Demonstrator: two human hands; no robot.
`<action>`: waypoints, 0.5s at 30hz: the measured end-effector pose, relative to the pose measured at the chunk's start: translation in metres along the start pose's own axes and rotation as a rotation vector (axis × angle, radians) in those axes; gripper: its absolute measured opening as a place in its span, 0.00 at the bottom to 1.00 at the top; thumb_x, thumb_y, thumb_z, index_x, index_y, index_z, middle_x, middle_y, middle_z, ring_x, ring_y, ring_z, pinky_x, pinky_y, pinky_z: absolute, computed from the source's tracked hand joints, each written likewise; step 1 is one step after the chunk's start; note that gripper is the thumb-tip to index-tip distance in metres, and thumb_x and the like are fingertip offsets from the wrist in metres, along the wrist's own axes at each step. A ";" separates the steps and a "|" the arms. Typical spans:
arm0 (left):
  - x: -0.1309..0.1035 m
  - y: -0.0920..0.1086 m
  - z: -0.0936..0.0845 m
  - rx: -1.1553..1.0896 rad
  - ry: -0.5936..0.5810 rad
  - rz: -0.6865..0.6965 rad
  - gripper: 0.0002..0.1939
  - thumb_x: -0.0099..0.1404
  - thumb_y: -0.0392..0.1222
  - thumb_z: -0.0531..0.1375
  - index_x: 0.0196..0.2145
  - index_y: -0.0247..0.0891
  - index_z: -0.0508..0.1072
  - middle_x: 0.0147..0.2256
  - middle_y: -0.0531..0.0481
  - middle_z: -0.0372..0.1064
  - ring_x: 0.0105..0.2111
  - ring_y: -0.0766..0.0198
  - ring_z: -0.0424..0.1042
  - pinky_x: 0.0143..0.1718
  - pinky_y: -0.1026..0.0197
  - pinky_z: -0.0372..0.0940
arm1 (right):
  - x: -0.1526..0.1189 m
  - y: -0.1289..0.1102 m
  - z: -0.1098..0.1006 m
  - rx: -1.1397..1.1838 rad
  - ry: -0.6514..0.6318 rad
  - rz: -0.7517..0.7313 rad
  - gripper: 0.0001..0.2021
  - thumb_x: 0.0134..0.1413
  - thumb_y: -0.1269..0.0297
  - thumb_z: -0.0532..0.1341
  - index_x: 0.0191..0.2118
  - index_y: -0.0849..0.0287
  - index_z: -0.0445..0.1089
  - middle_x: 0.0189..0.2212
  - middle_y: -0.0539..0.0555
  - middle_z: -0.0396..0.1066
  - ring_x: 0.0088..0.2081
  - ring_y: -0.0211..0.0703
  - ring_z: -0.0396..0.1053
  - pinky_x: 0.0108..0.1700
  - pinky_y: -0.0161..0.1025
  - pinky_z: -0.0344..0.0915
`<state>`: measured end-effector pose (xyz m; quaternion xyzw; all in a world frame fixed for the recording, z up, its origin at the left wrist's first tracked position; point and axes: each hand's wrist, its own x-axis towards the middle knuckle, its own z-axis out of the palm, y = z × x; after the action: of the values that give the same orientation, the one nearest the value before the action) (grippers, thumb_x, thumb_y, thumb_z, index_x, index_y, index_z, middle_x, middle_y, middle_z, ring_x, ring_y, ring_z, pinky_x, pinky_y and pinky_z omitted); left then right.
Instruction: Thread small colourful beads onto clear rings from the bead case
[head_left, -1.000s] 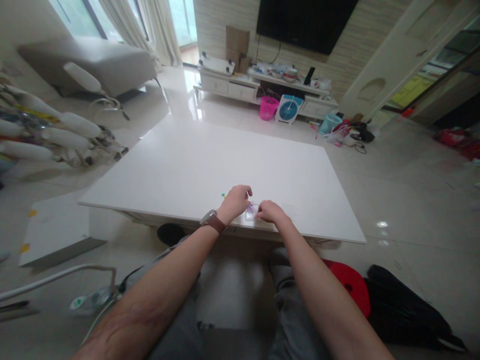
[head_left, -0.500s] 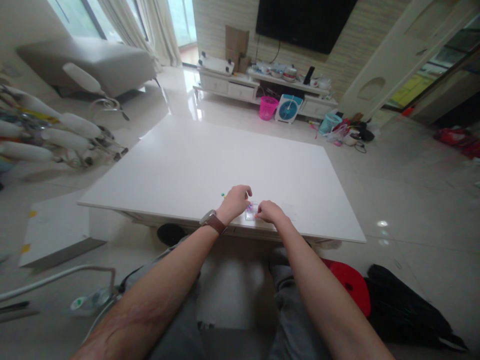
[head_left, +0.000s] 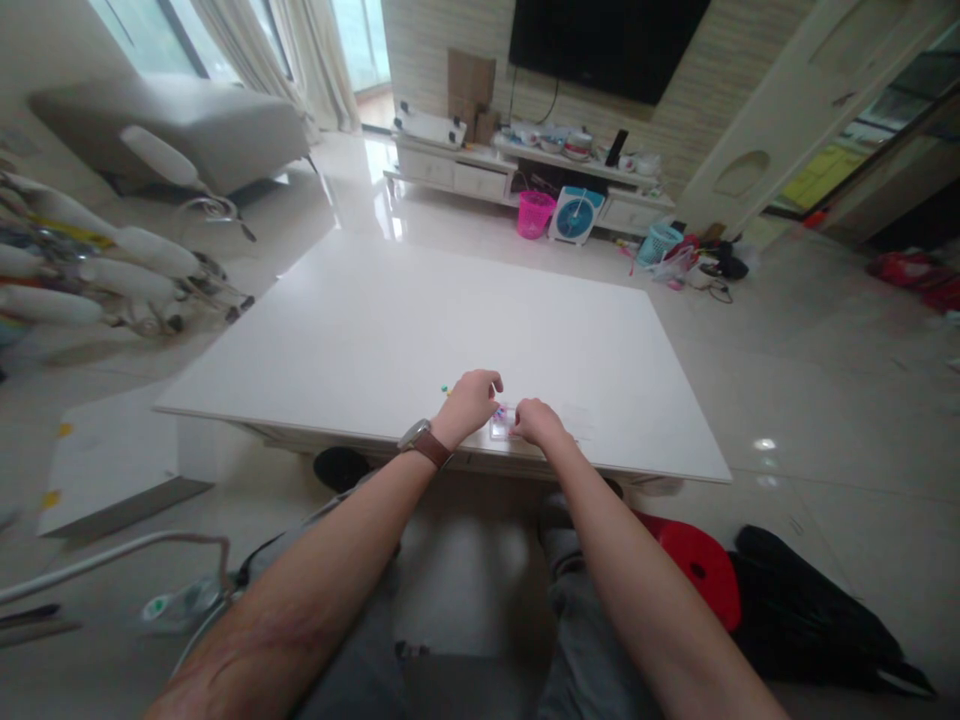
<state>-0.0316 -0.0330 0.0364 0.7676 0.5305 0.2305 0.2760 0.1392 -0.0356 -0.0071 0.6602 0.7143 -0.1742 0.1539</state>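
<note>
Near the front edge of the white table (head_left: 465,310), a small clear plastic box (head_left: 500,430) lies between my hands, with tiny purple and pink pieces at its far end. My left hand (head_left: 471,402) is at the box's left side, its fingers bent and a gap showing between forefinger and thumb. The thumb tip is beside the coloured pieces; whether it touches them I cannot tell. At the box's right side, my right hand (head_left: 536,422) is closed in a pinch, and what it holds is hidden. A small green piece (head_left: 445,388) lies left of my left hand.
A faint transparent sheet or lid (head_left: 577,420) lies right of my right hand. A red stool (head_left: 686,560) and a black bag (head_left: 802,610) are on the floor to my right. Beyond the table stand a pink basket (head_left: 535,214) and a blue fan (head_left: 576,215).
My right hand has shifted very slightly beside the box. My left hand keeps nearly the same place, and the box stays put.
</note>
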 end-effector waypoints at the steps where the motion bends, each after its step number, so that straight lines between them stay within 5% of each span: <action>1: 0.000 0.000 0.000 0.002 -0.002 -0.001 0.12 0.55 0.25 0.62 0.37 0.34 0.79 0.30 0.48 0.74 0.32 0.62 0.72 0.38 0.61 0.67 | 0.000 0.000 0.000 -0.001 -0.003 0.002 0.17 0.54 0.62 0.69 0.48 0.63 0.79 0.46 0.67 0.79 0.47 0.52 0.77 0.45 0.37 0.69; 15: 0.000 -0.002 0.001 0.004 -0.002 0.008 0.13 0.55 0.25 0.61 0.37 0.34 0.79 0.31 0.48 0.74 0.32 0.62 0.73 0.39 0.60 0.68 | -0.002 0.000 -0.002 0.005 -0.062 -0.011 0.13 0.57 0.67 0.66 0.47 0.63 0.79 0.47 0.68 0.78 0.48 0.53 0.77 0.46 0.37 0.69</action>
<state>-0.0322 -0.0331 0.0343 0.7704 0.5278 0.2299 0.2739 0.1396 -0.0366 -0.0048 0.6509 0.7124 -0.1972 0.1731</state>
